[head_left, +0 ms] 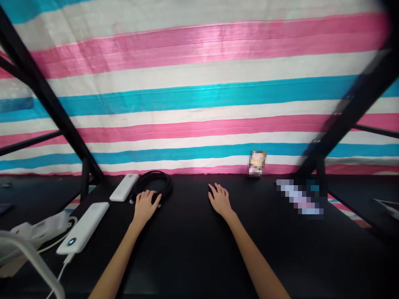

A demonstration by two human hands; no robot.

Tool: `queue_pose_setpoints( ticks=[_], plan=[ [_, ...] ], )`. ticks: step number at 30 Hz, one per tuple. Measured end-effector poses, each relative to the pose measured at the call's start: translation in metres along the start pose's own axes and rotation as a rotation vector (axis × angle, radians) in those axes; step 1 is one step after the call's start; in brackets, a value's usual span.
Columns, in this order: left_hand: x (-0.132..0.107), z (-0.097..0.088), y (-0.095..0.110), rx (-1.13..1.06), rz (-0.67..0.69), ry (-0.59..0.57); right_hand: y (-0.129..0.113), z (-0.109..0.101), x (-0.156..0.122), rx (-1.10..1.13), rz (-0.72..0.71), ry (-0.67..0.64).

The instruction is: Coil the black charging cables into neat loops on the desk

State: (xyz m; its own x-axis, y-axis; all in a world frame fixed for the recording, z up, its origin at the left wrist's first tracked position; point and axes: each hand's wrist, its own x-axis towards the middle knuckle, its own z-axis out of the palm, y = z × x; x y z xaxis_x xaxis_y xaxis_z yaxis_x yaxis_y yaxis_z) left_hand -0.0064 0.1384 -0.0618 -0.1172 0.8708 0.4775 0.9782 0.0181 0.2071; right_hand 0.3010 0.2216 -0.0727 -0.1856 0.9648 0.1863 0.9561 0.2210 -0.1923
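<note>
A coil of black cable (170, 182) lies on the black table near its back edge. My left hand (145, 206) rests over the coil's front side, palm down, thumb apart from the fingers and not closed round the cable. Small pale ends of the cable show on either side of that hand. My right hand (220, 200) lies palm down on the table (187, 249), fingers spread, touching only the tabletop. Left of the coil is a white power bank (124, 187). Closer to me lies a longer white power bank (84, 228) with a small round display and a white cable plugged in.
A white power strip (46, 227) and a curved white tube (34, 259) occupy the left edge. At the back right stands a small blurred item (257, 163); a blurred long item (299, 197) lies farther right. Black frame bars (52, 97) and a striped sheet (199, 95) enclose the table.
</note>
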Motion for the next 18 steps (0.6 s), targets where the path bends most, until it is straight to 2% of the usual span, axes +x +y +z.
queue_pose_setpoints(
  ticks=[4,10,14,18],
  plan=[
    [0.007,-0.003,0.003,-0.065,-0.018,-0.041,0.0,-0.004,-0.001,0.026,0.011,-0.011],
    [0.024,-0.016,0.007,-0.127,-0.058,-0.089,0.0,-0.009,-0.001,0.061,0.02,-0.052],
    [0.04,-0.029,0.013,-0.143,-0.158,-0.009,0.001,-0.011,-0.002,0.082,0.017,-0.065],
    [0.063,-0.049,0.009,-0.181,-0.299,0.118,0.002,-0.011,-0.002,0.099,0.009,-0.047]
  ],
)
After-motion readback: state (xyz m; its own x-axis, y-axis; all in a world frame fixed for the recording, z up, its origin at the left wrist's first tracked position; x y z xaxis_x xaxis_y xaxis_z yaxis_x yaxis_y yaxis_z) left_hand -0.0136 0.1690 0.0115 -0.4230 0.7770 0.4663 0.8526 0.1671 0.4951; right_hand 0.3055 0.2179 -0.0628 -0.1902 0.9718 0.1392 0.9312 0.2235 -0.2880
